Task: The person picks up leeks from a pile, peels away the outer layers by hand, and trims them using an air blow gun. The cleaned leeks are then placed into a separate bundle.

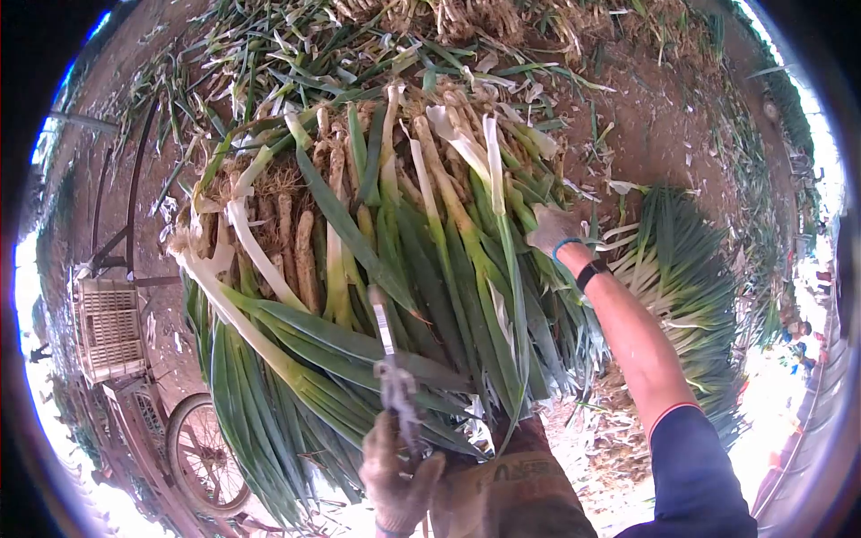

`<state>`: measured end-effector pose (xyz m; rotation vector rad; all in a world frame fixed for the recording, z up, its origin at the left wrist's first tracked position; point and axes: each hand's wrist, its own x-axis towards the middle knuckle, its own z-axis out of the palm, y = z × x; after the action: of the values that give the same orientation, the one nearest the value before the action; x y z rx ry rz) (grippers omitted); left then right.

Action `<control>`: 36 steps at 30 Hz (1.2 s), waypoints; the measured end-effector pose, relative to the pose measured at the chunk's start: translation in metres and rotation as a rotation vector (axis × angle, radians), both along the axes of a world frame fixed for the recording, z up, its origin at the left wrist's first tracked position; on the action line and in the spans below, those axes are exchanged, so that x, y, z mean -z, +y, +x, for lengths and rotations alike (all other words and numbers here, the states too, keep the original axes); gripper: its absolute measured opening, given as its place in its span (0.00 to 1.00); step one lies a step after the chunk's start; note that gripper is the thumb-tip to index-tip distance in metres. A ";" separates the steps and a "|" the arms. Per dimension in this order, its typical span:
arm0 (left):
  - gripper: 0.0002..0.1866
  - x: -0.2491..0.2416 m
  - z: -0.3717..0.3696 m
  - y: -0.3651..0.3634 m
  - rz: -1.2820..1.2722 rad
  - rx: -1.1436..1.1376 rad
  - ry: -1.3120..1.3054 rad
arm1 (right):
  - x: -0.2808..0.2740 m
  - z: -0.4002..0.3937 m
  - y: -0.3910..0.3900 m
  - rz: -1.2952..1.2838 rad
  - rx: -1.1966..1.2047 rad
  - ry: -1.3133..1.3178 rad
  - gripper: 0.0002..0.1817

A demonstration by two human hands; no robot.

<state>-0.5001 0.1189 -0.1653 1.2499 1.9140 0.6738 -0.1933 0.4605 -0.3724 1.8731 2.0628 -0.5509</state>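
A large heap of leeks point(421, 242) lies before me, roots and dirty pale stems toward the far side, green leaves toward me. Low in the view, my gloved left hand point(395, 475) is around the near end of a narrow, knife-like tool point(386, 336). Motion blurs this tool, and pale shreds cling to its middle. My gloved right hand point(556, 230) reaches to the heap's right edge, against the leaves. Its fingers curl downward, and what they grip, if anything, is hidden. A second pile of leeks point(691, 278), with cleaner white stems, lies just beyond that hand.
Loose leaves and trimmings point(296, 54) litter the earth at the back, with more rooty stalks behind. At left stand a pale plastic crate point(109, 327) and a cart with a spoked wheel point(208, 455). Dry scraps point(596, 430) cover the ground beside my right forearm.
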 end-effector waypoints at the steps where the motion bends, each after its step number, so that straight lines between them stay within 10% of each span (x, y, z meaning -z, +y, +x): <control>1: 0.48 0.000 0.010 0.005 -0.037 0.048 -0.012 | -0.008 -0.006 0.002 -0.033 0.006 -0.011 0.21; 10: 0.48 -0.032 0.073 0.036 -0.289 0.109 -0.084 | -0.093 0.010 -0.112 -0.322 0.081 0.319 0.20; 17: 0.51 -0.023 0.116 -0.004 -0.324 -0.011 -0.045 | -0.059 0.006 -0.155 -0.341 -0.261 0.930 0.35; 26: 0.49 -0.024 0.148 -0.023 -0.356 0.006 -0.092 | -0.021 0.018 -0.170 -0.160 -0.143 0.131 0.44; 31: 0.46 -0.014 0.179 -0.035 -0.317 0.136 -0.006 | -0.059 -0.005 -0.186 0.154 -0.295 -0.051 0.08; 36: 0.43 -0.013 0.202 -0.023 -0.387 0.070 -0.064 | -0.095 -0.003 -0.203 0.171 -0.306 -0.041 0.07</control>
<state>-0.2976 0.0958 -0.1528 1.0302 1.8302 0.2835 -0.1964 0.2575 -0.2773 1.5911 2.3722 -0.2645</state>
